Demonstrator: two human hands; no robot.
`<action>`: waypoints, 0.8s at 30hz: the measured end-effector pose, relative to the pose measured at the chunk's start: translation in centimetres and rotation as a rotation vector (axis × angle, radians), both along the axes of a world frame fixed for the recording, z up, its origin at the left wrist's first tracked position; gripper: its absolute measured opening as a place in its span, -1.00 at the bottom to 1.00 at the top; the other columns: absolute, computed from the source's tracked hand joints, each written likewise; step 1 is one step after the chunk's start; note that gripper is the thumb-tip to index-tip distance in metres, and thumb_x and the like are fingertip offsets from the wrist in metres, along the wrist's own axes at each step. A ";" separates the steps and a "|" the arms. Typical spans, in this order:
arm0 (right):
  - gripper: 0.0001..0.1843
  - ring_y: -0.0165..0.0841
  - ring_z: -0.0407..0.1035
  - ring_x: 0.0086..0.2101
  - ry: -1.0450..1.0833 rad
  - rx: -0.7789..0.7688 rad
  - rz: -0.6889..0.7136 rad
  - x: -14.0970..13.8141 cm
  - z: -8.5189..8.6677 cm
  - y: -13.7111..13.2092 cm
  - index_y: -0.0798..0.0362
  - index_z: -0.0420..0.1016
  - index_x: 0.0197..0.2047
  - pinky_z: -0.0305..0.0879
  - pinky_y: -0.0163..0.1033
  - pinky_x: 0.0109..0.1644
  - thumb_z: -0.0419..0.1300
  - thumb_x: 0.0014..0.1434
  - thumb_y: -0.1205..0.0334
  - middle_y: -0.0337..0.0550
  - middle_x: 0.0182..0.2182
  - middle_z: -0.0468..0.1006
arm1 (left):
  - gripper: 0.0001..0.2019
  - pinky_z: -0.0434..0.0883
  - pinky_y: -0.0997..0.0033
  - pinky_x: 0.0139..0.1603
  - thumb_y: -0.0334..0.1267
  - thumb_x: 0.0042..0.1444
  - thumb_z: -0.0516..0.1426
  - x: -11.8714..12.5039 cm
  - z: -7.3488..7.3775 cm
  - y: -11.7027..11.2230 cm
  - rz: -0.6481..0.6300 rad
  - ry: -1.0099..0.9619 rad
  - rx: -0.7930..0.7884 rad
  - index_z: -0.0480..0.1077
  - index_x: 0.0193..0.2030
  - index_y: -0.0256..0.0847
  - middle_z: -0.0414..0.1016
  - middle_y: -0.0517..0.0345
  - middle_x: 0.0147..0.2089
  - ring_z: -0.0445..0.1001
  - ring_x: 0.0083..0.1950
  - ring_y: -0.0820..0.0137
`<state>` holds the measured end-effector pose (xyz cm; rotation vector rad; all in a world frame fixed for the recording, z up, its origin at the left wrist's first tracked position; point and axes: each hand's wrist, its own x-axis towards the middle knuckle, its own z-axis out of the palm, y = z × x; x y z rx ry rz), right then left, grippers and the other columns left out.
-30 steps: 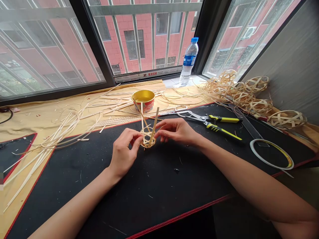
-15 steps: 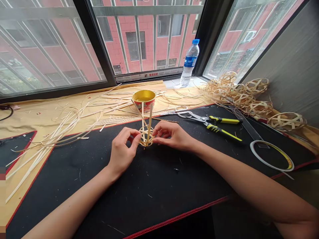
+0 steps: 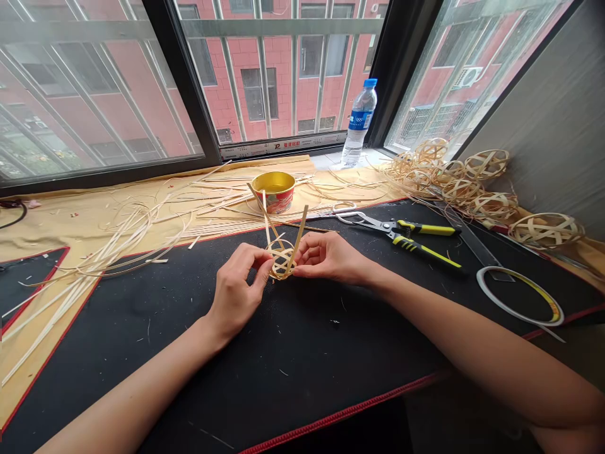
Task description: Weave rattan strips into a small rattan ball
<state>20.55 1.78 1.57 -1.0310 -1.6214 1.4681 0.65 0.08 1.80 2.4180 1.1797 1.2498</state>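
A small openwork ball of woven bamboo strips (image 3: pixel 283 261) is held just above the black mat, with a few loose strip ends sticking up from it. My left hand (image 3: pixel 243 277) pinches its left side between thumb and forefinger. On the opposite side, my right hand (image 3: pixel 326 257) grips the ball's edge with thumb and fingertips, the other fingers curled. One upright strip end (image 3: pixel 301 230) leans right, close to my right fingers. My fingertips partly cover the ball's sides.
Behind the ball stands a red tin with a gold inside (image 3: pixel 274 192). Pliers with yellow-black handles (image 3: pixel 401 236), a tape roll (image 3: pixel 520 296) and woven balls (image 3: pixel 486 165) lie right. Loose bamboo strips (image 3: pixel 118 246) spread left. A water bottle (image 3: pixel 360 123) stands by the window.
The woven ball has turned and tilted between my hands. Its upright strip ends have spread apart, one now leaning right. Both hands have shifted slightly right in view.
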 end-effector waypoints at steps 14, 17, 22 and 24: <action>-0.73 -0.35 0.45 -0.31 -0.081 0.180 -0.070 1.5 0.5 1.1 0.14 0.51 -0.26 0.40 -0.22 -0.18 0.29 0.01 0.12 -0.12 -0.32 0.56 | -0.96 0.41 0.43 -0.23 -0.30 0.14 0.15 -0.7 -0.2 0.6 -0.199 -0.013 0.046 0.39 -0.28 -0.21 0.47 0.13 -0.36 0.44 -0.32 0.43; -0.71 -0.35 0.43 -0.33 -0.082 0.192 -0.044 1.1 0.0 1.1 0.15 0.52 -0.29 0.39 -0.22 -0.22 0.27 0.04 0.07 -0.09 -0.30 0.56 | -0.89 0.42 0.43 -0.21 -0.22 0.12 0.17 -0.7 -0.3 0.9 -0.058 -0.186 -0.067 0.42 -0.29 -0.21 0.47 0.13 -0.32 0.45 -0.30 0.42; -0.72 -0.38 0.42 -0.36 -0.099 0.186 -0.074 0.9 -0.1 1.1 0.12 0.52 -0.28 0.37 -0.27 -0.30 0.28 0.03 0.07 -0.12 -0.31 0.57 | -0.79 0.42 0.48 -0.38 -0.15 0.07 0.19 -0.8 -0.3 1.8 -0.014 -0.345 -0.491 0.51 -0.23 -0.22 0.48 0.13 -0.30 0.37 -0.47 0.52; -0.72 -0.39 0.43 -0.37 -0.078 0.181 -0.091 0.9 -0.1 1.1 0.12 0.49 -0.25 0.38 -0.28 -0.30 0.28 0.04 0.09 -0.14 -0.35 0.57 | -0.76 0.44 0.48 -0.36 -0.16 0.04 0.21 -0.7 -0.3 2.0 -0.111 -0.395 -0.587 0.52 -0.20 -0.24 0.46 0.12 -0.31 0.40 -0.42 0.50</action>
